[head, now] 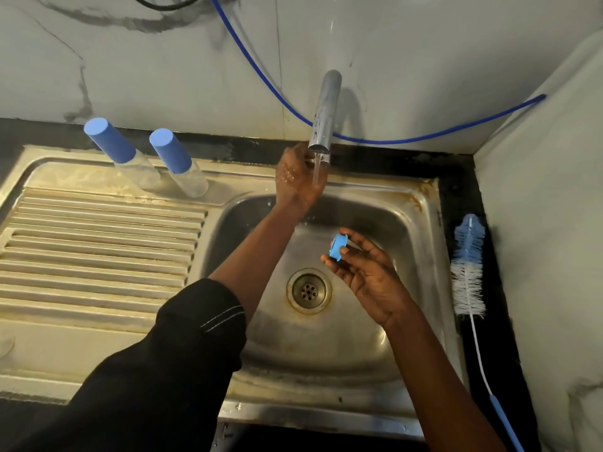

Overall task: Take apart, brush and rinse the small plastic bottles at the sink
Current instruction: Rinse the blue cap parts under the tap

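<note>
At the back edge of the stainless steel sink (427,223), under the mouth of the grey metal tap (324,115): left grip (298,177), wet, back of the hand up, fingers curled up toward the spout, a thin stream of water (316,172) running down past them. Cannot tell whether anything is held, the inside of the curl being hidden.

Over the middle of the basin, near the round drain (308,290): right grip (368,272), palm up, fingers mostly straight, pinching a small blue plastic ring-shaped cap (337,246) between thumb and fingertips, clear of the water.

On the back edge of the ribbed steel drainboard (98,239), left of the basin: two small clear plastic bottles, upright, side by side and apart, each under a tall blue cylindrical cap: the left bottle (122,151) and the right bottle (179,164).

On the black tabletop (456,171) along the sink's right edge: a long bottle brush with blue and white bristles (468,265), lying flat, bristle end toward the back wall, thin white stem and blue handle toward the front edge.

Along the marble-patterned wall behind: a thin blue hose (385,140), sagging behind the tap.
</note>
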